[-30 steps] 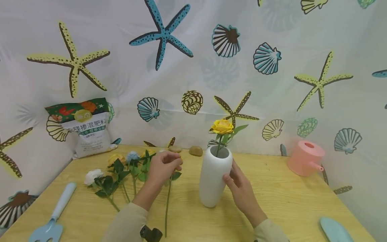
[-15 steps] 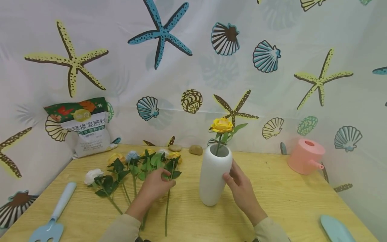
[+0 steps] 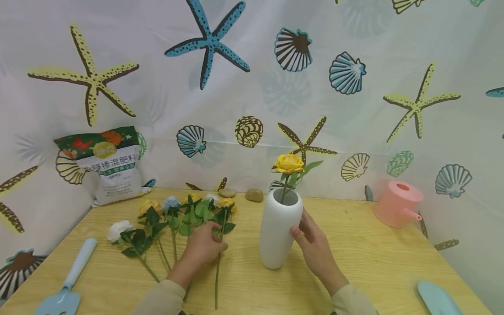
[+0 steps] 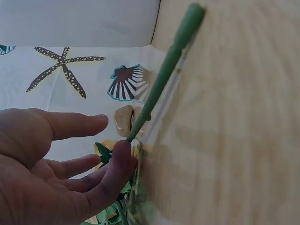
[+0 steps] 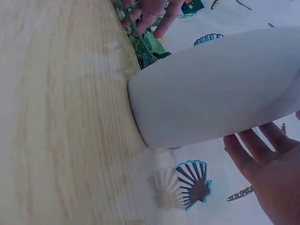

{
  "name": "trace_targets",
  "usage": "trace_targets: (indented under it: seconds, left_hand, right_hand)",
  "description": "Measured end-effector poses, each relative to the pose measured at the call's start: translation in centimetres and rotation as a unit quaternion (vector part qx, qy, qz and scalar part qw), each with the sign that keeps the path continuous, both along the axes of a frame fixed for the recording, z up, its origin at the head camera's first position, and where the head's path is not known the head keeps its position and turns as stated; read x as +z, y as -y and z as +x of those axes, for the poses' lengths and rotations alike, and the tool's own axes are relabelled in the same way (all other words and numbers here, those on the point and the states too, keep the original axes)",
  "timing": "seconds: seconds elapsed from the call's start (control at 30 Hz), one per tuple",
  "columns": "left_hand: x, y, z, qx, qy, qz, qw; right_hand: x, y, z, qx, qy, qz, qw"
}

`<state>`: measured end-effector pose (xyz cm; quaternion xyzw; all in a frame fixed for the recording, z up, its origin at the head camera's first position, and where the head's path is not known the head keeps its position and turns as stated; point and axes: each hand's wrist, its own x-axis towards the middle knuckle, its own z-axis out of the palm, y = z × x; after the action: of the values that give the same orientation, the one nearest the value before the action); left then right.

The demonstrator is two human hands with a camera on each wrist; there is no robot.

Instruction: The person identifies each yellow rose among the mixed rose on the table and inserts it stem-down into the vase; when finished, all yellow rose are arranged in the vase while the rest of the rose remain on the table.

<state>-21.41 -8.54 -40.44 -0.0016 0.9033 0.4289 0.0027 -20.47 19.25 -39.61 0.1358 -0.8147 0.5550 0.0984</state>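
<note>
A white vase [image 3: 278, 234] stands on the wooden table, holding one yellow rose [image 3: 289, 163]. My right hand [image 3: 315, 251] grips its right side, thumb toward me and fingers behind; the right wrist view shows those fingers [image 5: 248, 152] against the vase wall. Left of the vase, my left hand [image 3: 204, 245] is low over a flower's green stem [image 3: 217, 280]. In the left wrist view a finger of that hand [image 4: 61, 168] touches the stem [image 4: 164, 70], while the thumb stands apart from it. Several more flowers, including a white rose [image 3: 120, 229] and a blue rose [image 3: 171, 202], lie to the left.
A light blue hand fork [image 3: 68, 280] lies at left, with a fertilizer bag [image 3: 118, 173] behind. Two stones [image 3: 254, 195] rest at the back. A pink watering can [image 3: 397, 205] stands at right, near a pale blue tool part [image 3: 437, 298]. A patterned curtain hangs behind.
My left hand has come down and toward me from the blossoms to the stem of the rightmost lying flower. The right hand and the vase have stayed in place.
</note>
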Motion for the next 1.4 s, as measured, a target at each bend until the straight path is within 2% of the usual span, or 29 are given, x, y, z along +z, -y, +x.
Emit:
trace_targets:
  seconds: [0.2,0.37,0.6,0.73,0.87,0.97,1.07,1.23,1.4]
  left_hand:
    - [-0.2,-0.2,-0.1,-0.015,0.001,-0.015,0.9998]
    - [-0.6,-0.3,-0.1,-0.014,0.002,0.005,0.9999]
    - [-0.7,-0.4,-0.2,-0.002,0.015,0.078,0.9968]
    - [0.0,-0.6,-0.4,-0.004,0.010,0.156,0.9878]
    - [1.8,-0.6,-0.4,0.001,-0.006,0.233,0.9724]
    - [3.3,-0.6,-0.3,0.025,-0.024,0.277,0.9603]
    - [4.6,-0.7,-0.1,0.058,-0.044,0.324,0.9433]
    - [5.9,-1.9,0.1,0.111,-0.082,0.395,0.9081]
    - [7.4,-3.2,-0.3,0.143,-0.143,0.462,0.8634]
  right_hand:
    - [0.2,0.0,0.1,0.002,0.005,-0.006,1.000]
    - [0.2,0.0,0.1,0.001,-0.002,-0.006,1.000]
    - [0.1,0.0,0.1,0.005,-0.006,-0.006,1.000]
    - [0.1,-0.1,0.1,0.009,-0.017,-0.002,1.000]
    - [0.1,-0.1,0.0,0.007,-0.027,0.000,1.000]
    - [0.1,-0.2,-0.1,0.005,-0.024,0.000,1.000]
    - [0.1,-0.3,-0.1,0.007,-0.023,0.000,1.000]
    - [0.0,-0.5,-0.1,0.019,-0.028,-0.002,0.999]
    - [-0.1,-0.6,-0.2,0.024,-0.033,-0.005,0.999]
